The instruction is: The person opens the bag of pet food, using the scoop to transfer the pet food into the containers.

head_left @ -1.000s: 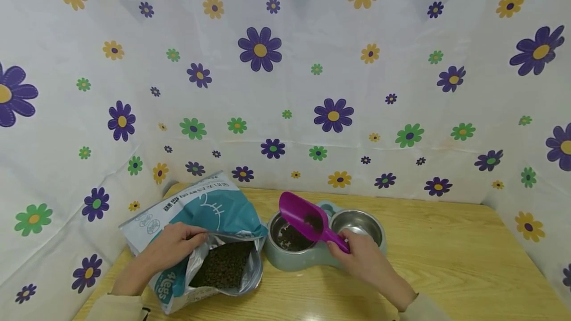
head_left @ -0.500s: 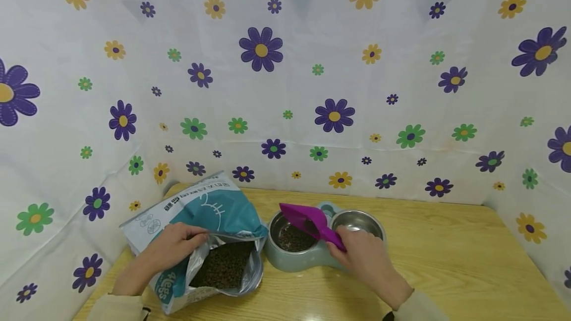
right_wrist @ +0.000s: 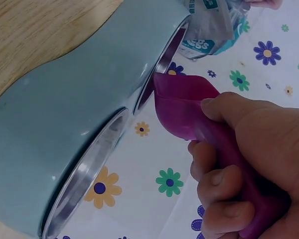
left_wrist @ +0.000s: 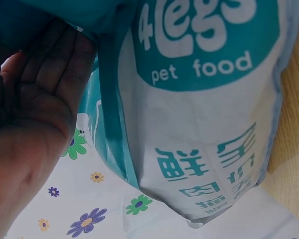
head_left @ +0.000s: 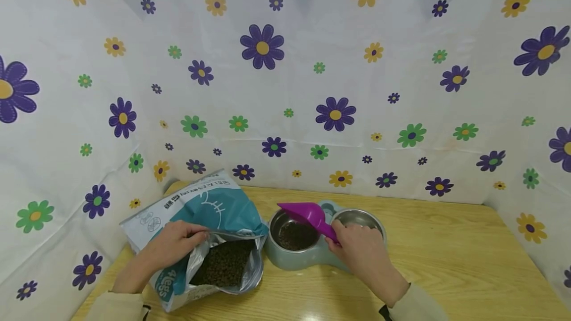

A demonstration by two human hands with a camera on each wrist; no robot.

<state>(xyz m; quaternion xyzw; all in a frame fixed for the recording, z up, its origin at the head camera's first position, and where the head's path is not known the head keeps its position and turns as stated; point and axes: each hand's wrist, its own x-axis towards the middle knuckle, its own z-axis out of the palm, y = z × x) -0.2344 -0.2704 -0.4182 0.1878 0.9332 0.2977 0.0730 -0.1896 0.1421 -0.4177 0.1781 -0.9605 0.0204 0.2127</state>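
Note:
A purple scoop [head_left: 308,213] is held by its handle in my right hand [head_left: 363,251], thumb on top and fingers curled around it in the right wrist view. Its tilted head hangs over the left steel bowl of a pale blue-green double pet bowl [head_left: 290,261]. Brown kibble [head_left: 296,238] covers the bottom of that bowl. On the left, an open teal and white pet food bag [head_left: 229,207] leans over, with more kibble [head_left: 223,264] inside. My left hand [head_left: 171,246] grips the bag's upper opening edge; in the left wrist view its fingertips are hidden behind the bag.
The right steel bowl [head_left: 357,216] sits partly behind my right hand. A wooden table [head_left: 446,256] stretches away to the right. Behind and at both sides hangs a white flowered cloth [head_left: 294,88].
The scoop has turned over, from its hollow facing up with kibble in it to its underside showing. More kibble lies in the left bowl. My left hand and the bag stay put.

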